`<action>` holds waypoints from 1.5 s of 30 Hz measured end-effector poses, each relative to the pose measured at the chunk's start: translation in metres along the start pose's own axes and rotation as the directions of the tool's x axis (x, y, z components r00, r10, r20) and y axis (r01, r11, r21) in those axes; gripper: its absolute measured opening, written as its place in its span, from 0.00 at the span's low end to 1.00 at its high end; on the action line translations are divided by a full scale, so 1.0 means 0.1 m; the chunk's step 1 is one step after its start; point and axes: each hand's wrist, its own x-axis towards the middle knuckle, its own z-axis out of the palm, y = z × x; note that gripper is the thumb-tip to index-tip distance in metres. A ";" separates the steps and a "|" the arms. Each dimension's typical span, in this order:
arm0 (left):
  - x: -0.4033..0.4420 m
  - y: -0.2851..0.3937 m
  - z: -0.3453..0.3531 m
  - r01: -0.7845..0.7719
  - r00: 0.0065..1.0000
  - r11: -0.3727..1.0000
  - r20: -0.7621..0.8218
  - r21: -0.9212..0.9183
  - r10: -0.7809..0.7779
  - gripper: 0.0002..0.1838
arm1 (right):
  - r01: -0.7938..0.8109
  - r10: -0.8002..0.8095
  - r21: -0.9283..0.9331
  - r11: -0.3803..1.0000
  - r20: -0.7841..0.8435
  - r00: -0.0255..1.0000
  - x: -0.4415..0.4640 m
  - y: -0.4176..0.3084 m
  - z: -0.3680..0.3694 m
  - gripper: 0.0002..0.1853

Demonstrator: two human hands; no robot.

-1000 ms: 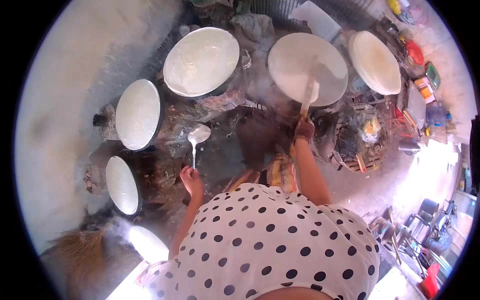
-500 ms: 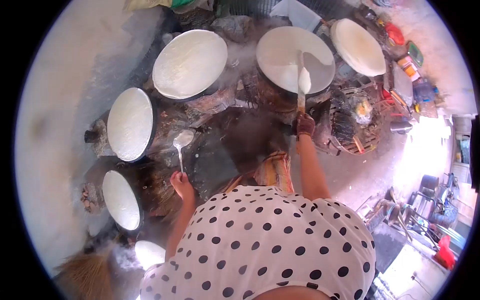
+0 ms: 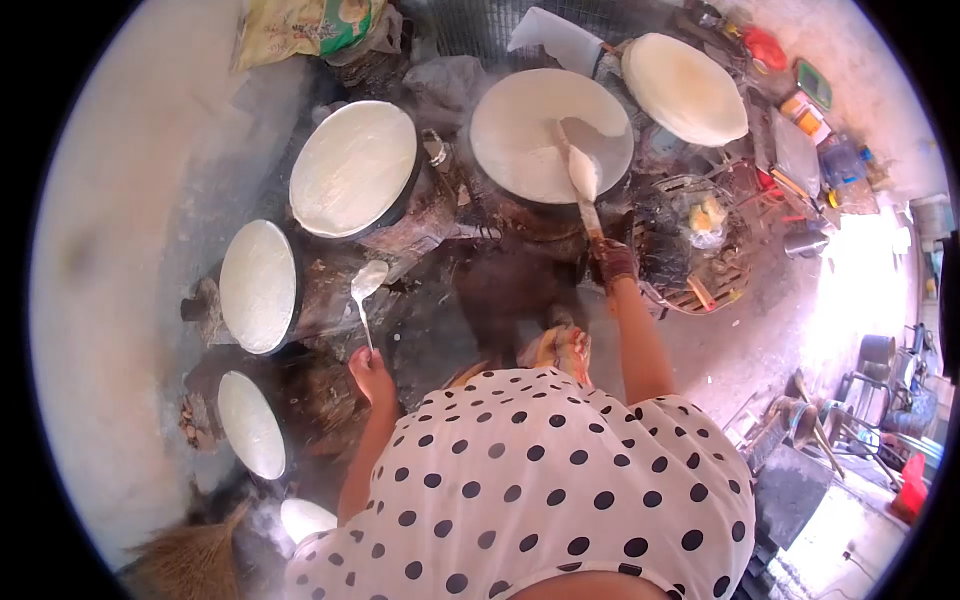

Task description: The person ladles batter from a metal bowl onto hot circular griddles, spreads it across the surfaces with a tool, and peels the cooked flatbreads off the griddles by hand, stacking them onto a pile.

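Note:
My left hand [image 3: 372, 374] is closed on the thin handle of a ladle [image 3: 370, 281], whose bowl is coated white. My right hand [image 3: 615, 264], in a dark reddish glove, grips a long flat wooden spatula [image 3: 591, 215]. White batter clings to the spatula, and its blade lies over a round pan [image 3: 510, 130] partly covered with a pale layer. Left of that stands another round pan [image 3: 353, 170], fully covered in white. Two more white-covered pans [image 3: 259, 286] [image 3: 251, 425] sit farther left.
A stack of pale round sheets [image 3: 685, 88] lies at the upper right. Below it is a round basket [image 3: 725, 292] with a plastic bag. A straw broom [image 3: 190, 560] is at the lower left, and a printed sack [image 3: 300, 28] at the upper left. Steam rises near another white pan [image 3: 308, 520].
The spatula has tilted and moved toward the near part of its pan, with white batter now gathered on it. The ladle stays in my left hand, and the view has shifted.

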 end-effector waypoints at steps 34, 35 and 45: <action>-0.35 2.54 0.52 0.617 0.626 0.623 0.780 -0.481 -0.017 0.19 | 0.469 -0.506 -0.299 0.831 -0.055 0.861 0.35 -0.84 -0.16 0.21; -0.35 2.51 0.51 0.615 0.620 0.628 0.784 -0.476 -0.013 0.19 | 0.405 -0.422 0.171 0.898 0.071 0.904 0.27 -1.04 -0.27 0.20; -0.27 2.28 0.60 0.626 0.539 0.658 0.842 -0.420 0.025 0.22 | 0.410 -0.412 0.038 0.911 0.112 0.904 0.34 -0.85 -0.50 0.24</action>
